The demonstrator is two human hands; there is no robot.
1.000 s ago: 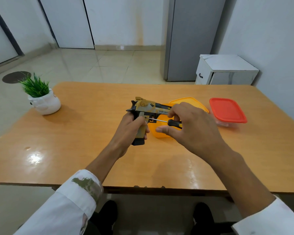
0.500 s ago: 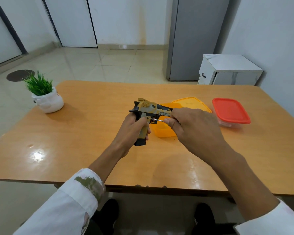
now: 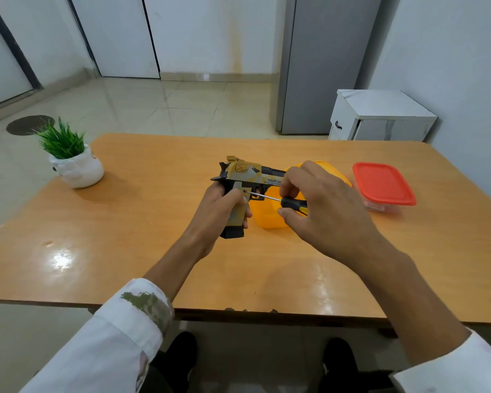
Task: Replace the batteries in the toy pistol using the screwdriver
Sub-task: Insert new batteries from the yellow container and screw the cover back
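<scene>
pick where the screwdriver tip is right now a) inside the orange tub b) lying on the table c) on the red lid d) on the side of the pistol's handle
d: the screwdriver, held in the right hand, has its tip against the side of the toy pistol, just above the left hand wrapped around the handle.

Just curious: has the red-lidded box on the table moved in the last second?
No. The red-lidded box sits at the same spot near the table's right edge, beside the orange tub; only the camera shifted.

Tan-and-black toy pistol, orange tub, red lid.
</scene>
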